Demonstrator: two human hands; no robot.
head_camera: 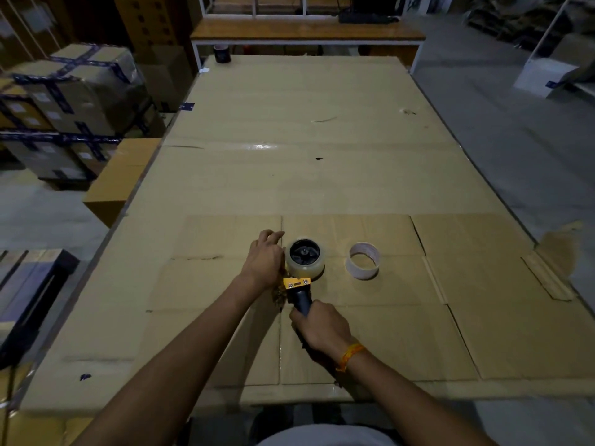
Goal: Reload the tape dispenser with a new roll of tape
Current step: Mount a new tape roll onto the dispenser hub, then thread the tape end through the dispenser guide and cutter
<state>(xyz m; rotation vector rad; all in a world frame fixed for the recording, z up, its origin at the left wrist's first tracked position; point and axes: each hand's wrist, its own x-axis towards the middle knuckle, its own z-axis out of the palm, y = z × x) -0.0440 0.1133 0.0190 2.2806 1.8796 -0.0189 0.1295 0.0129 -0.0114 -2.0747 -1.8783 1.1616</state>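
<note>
Head view: yellow-and-blue handheld tape dispenser (297, 286) lies on the cardboard-covered worktop (322, 175), a clear glossy tape roll (304, 259) already on its black hub. Right hand (322, 326) is wrapped around the blue handle; left hand (264, 257) rests against the roll's left side, its fingers hidden, so its grip is unclear. Empty white cardboard core (363, 260) stands just beside. Risks: the loose end sticks back onto the roll during threading, or the roll is seated backwards.

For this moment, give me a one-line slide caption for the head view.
Right hand grips the tape dispenser handle, left hand beside its loaded roll; empty core alongside.
</note>
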